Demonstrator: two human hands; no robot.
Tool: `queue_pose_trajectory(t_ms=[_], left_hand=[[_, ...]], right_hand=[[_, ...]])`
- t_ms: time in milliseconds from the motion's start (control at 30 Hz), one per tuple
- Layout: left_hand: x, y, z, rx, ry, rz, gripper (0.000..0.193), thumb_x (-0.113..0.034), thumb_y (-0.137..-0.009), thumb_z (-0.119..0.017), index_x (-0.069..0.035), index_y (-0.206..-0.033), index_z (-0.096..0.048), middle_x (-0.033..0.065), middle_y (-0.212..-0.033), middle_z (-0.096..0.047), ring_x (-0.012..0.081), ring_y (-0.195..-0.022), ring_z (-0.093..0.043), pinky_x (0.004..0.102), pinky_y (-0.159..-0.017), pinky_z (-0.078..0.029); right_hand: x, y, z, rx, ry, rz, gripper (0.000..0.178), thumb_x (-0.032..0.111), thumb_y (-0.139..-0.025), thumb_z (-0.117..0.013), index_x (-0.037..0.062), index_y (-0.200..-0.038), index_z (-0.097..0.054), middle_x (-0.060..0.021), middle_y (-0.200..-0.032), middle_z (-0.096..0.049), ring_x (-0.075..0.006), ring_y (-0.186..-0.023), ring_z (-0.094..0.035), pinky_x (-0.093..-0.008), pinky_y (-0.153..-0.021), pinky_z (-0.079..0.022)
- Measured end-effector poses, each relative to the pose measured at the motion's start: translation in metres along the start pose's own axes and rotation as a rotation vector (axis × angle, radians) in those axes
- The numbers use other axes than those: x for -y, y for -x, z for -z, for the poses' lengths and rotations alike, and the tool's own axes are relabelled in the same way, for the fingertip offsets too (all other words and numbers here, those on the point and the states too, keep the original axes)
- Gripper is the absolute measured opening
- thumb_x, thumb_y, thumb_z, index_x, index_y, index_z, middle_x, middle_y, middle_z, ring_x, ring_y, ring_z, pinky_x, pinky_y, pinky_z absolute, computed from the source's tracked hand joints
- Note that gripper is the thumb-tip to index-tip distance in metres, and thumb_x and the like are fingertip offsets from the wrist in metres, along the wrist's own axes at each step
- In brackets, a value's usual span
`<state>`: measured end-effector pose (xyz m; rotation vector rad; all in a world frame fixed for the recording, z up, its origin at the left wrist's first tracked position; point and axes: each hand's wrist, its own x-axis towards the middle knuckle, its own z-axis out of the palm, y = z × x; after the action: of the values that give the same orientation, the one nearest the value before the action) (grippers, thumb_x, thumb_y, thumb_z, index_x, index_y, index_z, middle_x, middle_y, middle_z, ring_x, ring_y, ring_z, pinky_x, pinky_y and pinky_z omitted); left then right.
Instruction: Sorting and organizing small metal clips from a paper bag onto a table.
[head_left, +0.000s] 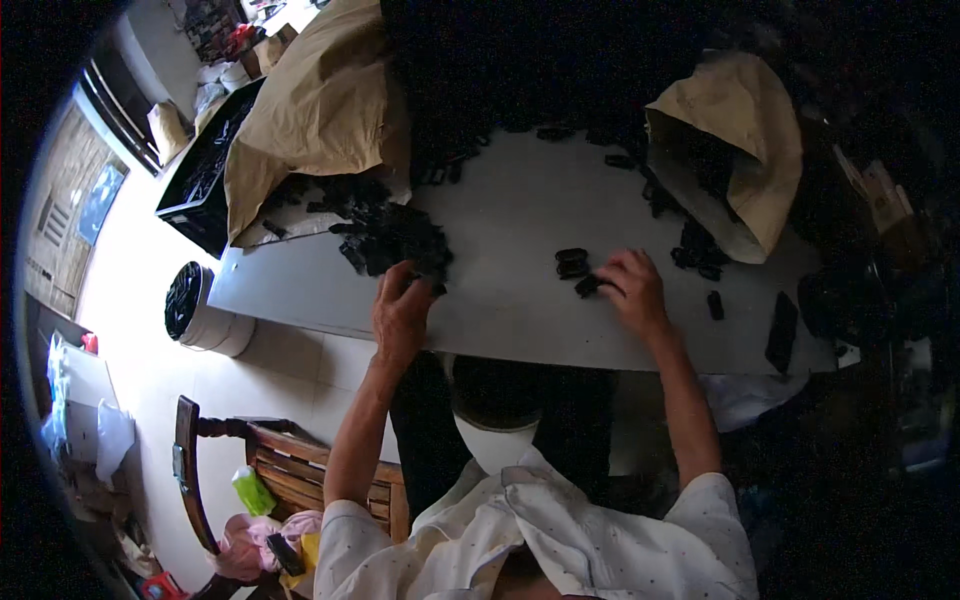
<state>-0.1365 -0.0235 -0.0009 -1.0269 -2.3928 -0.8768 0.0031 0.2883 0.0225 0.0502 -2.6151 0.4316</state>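
My left hand is at the near edge of a heap of small black pieces, its fingers curled and closed. Whatever lies between those fingertips is too dark to make out. To the right, my right hand pinches a small black oblong piece low over the grey tabletop. Just beyond that piece, a short stack of similar black pieces lies on the table.
A large brown paper sack spills black pieces at the left; another brown sack gapes at the right. Loose pieces lie beside it. A black crate, a white bucket and a wooden chair stand left. A round container is below the table edge.
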Motion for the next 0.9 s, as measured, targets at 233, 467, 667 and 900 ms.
queue_pose_trajectory(t_ms=[233,467,667,900], left_hand=[[-0.015,-0.008,-0.004,-0.077,0.901,0.318,0.017,-0.008,-0.085,-0.054,0.001,-0.099,-0.055,0.01,-0.102,-0.055,0.0169,-0.086,-0.055,0.0296,-0.071,-0.047],[-0.045,-0.012,0.0,0.078,1.717,0.64,0.023,0.003,-0.081,-0.053,-0.003,-0.103,-0.051,0.0116,-0.103,-0.059,0.0117,-0.076,-0.055,0.0259,-0.076,-0.046],[-0.052,0.006,-0.009,0.13,1.529,0.743,0.018,0.001,-0.082,-0.055,-0.003,-0.1,-0.055,0.0078,-0.1,-0.059,0.0107,-0.075,-0.054,0.0244,-0.071,-0.044],[-0.063,0.014,-0.014,0.158,1.427,0.681,0.017,0.004,-0.082,-0.054,-0.003,-0.097,-0.057,0.0045,-0.093,-0.058,0.0117,-0.081,-0.056,0.0241,-0.074,-0.046]], right_hand=[[0.013,-0.001,-0.014,-0.045,0.17,0.195,0.021,-0.001,-0.062,-0.068,0.0015,-0.081,-0.059,-0.0093,-0.087,-0.051,-0.0269,-0.082,-0.05,-0.0405,-0.068,-0.042],[0.024,0.012,-0.027,0.085,0.146,0.15,0.021,0.001,-0.065,-0.067,-0.0002,-0.085,-0.059,-0.0114,-0.091,-0.053,-0.0266,-0.087,-0.051,-0.0382,-0.07,-0.045],[0.052,0.027,-0.019,0.009,0.244,0.221,0.035,0.002,-0.069,-0.064,-0.001,-0.103,-0.056,-0.0123,-0.096,-0.055,-0.0271,-0.086,-0.054,-0.0361,-0.074,-0.047],[0.05,0.04,-0.022,-0.062,0.17,0.22,0.02,0.0,-0.071,-0.061,-0.0002,-0.091,-0.06,-0.0102,-0.089,-0.056,-0.0258,-0.079,-0.055,-0.0348,-0.067,-0.048]])
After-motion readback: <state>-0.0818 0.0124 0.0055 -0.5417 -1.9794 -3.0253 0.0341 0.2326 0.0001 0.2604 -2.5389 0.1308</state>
